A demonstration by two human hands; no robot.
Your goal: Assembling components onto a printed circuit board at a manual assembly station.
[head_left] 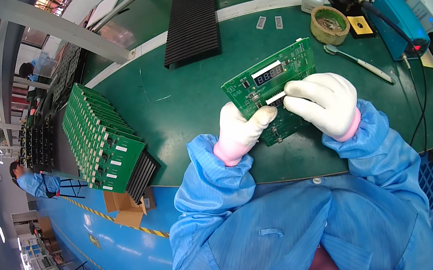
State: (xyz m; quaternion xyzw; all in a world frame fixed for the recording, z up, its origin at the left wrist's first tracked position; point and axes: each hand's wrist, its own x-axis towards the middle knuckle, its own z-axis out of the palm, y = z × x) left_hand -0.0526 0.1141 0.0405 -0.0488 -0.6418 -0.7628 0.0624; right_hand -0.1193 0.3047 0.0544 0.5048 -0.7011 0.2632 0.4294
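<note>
Wrist raised, your left hand [240,127] clamped the circuit board [241,94], tilted above the green bench [195,88]; your right hand [324,100], fingers bent, pinched a white strip [274,98] at its face.

Held circuit board [270,75] left of brush [361,63]

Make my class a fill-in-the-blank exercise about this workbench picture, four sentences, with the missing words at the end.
1. The left hand holds a circuit board coloured ____.
2. Like the left, the right hand wears a white ____.
3. In the picture, the round tan pot stands to the ____ of the teal box.
4. The row of upright boards stands in a rack coloured ____.

Missing words: green; glove; left; black.
</note>
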